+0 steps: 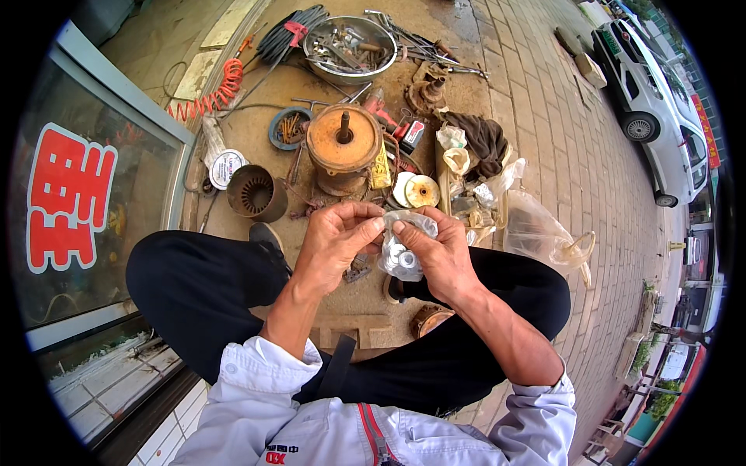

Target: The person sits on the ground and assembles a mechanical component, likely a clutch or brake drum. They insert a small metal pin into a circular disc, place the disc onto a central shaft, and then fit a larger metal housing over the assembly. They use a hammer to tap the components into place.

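Observation:
Between my hands hangs a small clear plastic bag (402, 266) with several pale ring-shaped parts, like washers, in its lower half. My left hand (342, 237) pinches the bag's upper left edge between thumb and fingers. On the other side my right hand (440, 248) grips its upper right edge, thumb pressed on the plastic. Just beyond the hands stands a rusty round motor body (342, 147) with a shaft sticking up from its top. To its left lies a hollow metal cylinder with slots inside, a stator (257, 193).
A metal bowl (350, 78) of tools and parts sits at the back, near a red power tool (392, 124) and a coiled orange hose (225, 85). Right of the motor are pale discs (422, 190) and a box of rags and bags (474, 155). A glass door (85, 171) stands at left.

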Action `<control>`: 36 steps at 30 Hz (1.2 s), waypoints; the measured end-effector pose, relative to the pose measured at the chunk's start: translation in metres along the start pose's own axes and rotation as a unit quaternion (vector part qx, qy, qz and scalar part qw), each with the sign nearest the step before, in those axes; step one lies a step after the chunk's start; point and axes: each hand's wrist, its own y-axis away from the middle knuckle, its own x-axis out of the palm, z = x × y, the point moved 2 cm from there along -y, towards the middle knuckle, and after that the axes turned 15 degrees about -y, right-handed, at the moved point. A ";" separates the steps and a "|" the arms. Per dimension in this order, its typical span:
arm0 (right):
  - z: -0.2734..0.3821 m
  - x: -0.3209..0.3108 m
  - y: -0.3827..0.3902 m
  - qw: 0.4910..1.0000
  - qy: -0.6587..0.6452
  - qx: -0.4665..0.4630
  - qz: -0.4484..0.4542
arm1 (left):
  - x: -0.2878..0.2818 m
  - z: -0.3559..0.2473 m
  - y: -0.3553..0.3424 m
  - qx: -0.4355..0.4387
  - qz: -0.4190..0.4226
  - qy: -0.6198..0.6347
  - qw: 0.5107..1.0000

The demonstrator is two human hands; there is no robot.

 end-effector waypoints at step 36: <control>-0.002 -0.002 0.000 1.000 0.012 -0.015 0.008 | 0.001 -0.009 0.000 0.077 -0.020 -0.067 0.995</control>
